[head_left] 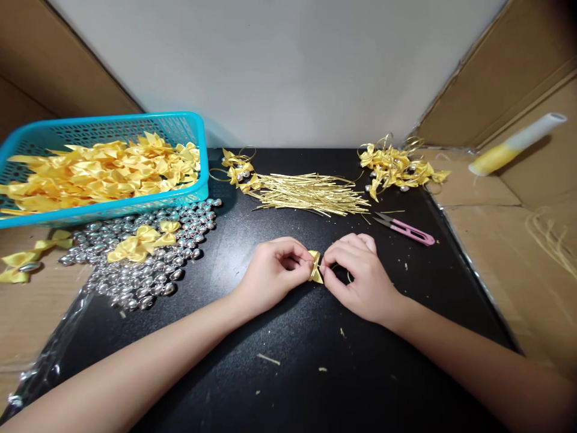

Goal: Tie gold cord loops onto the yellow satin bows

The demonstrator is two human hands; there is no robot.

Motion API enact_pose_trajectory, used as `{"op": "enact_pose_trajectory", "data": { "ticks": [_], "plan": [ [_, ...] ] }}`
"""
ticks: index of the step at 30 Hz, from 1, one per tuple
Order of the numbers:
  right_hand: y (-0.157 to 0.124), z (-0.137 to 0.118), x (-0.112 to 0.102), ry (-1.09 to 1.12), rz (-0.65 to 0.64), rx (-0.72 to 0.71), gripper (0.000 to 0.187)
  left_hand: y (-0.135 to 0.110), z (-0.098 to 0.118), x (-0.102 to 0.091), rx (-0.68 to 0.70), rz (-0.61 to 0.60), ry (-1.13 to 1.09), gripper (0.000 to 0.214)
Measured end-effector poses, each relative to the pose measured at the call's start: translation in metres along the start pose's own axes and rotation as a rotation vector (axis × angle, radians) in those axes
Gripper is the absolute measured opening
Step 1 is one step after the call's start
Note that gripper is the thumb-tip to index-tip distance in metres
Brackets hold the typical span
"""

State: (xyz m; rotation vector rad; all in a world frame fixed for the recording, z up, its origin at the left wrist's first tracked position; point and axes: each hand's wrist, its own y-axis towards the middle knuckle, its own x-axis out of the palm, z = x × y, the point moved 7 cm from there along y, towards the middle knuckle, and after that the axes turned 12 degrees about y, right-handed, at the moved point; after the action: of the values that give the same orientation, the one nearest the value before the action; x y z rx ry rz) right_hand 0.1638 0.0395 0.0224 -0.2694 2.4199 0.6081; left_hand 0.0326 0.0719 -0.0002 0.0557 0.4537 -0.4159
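Observation:
A small yellow ribbon bow [315, 267] sits between my two hands above the black table [288, 361]. My left hand [273, 270] pinches its left side with closed fingers. My right hand [360, 273] pinches its right side, fingers curled, with a thin gold wire loop showing under them. A bundle of gold wire ties [311, 193] lies just beyond my hands. Pink thread snips [406, 229] lie to the right of my right hand.
A turquoise basket [112, 207] full of yellow bows stands at far left. Silver beads [144, 258] with a few bows on them spread in front of it. Finished bows with wire loops [396, 167] pile at far right. Cardboard walls flank both sides; a yellow-white tube [514, 144] lies on the right.

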Motion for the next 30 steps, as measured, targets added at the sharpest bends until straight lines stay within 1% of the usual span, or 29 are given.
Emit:
{"op": "enact_pose_trajectory", "data": {
  "ticks": [4,10,13,21,30],
  "plan": [
    [0.000,0.002,0.000,0.001,-0.001,0.011,0.012,0.000,0.002,0.000,0.023,0.000,0.002,0.005],
    [0.000,0.003,-0.001,-0.002,0.019,0.034,0.012,0.000,0.000,-0.001,0.014,0.008,-0.021,0.003],
    [0.001,0.003,-0.001,0.002,0.010,0.040,0.013,0.000,-0.001,-0.001,0.008,0.012,-0.041,0.002],
    [0.002,0.002,0.000,0.010,-0.015,0.031,0.013,-0.001,-0.002,0.000,-0.005,0.003,-0.059,0.007],
    [0.002,0.001,0.001,0.010,-0.029,0.025,0.012,0.000,-0.010,0.001,-0.111,0.008,-0.145,0.005]
  ]
}}
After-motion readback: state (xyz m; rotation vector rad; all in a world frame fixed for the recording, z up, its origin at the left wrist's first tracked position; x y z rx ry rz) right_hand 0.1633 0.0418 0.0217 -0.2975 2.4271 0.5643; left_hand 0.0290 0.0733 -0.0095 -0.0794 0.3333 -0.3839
